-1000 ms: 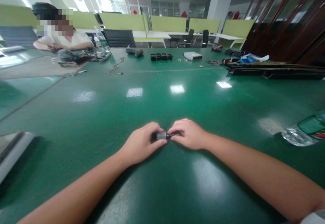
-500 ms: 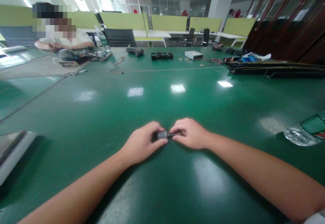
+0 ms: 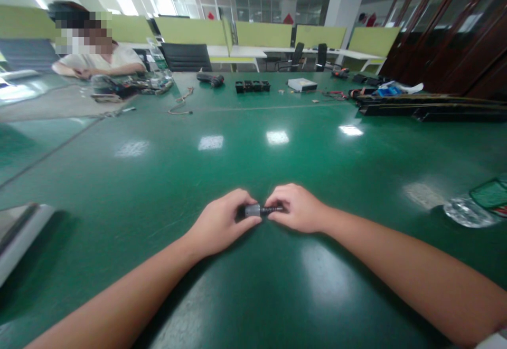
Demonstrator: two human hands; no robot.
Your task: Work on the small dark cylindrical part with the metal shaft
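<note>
A small grey cylinder (image 3: 252, 210) with a thin dark ribbed shaft (image 3: 273, 209) lies level between my hands, low over the green table (image 3: 253, 164). My left hand (image 3: 225, 222) grips the cylinder between thumb and fingers. At the shaft's other end, my right hand (image 3: 295, 208) has its thumb and fingers closed around the dark part. The fingertips of the two hands are a short gap apart, and part of the shaft shows between them.
A clear plastic bottle (image 3: 471, 211) lies at the right. A pale-edged flat object (image 3: 27, 238) is at the left. Farther back are black blocks (image 3: 252, 86), a silver box (image 3: 302, 85), a cable (image 3: 181, 103) and black bars (image 3: 435, 109). A person (image 3: 99, 64) sits at the far left.
My right fingers have shifted slightly on the shaft, and more of its dark ribbed part shows. My left hand is nearly unmoved. The seated person's head has turned slightly.
</note>
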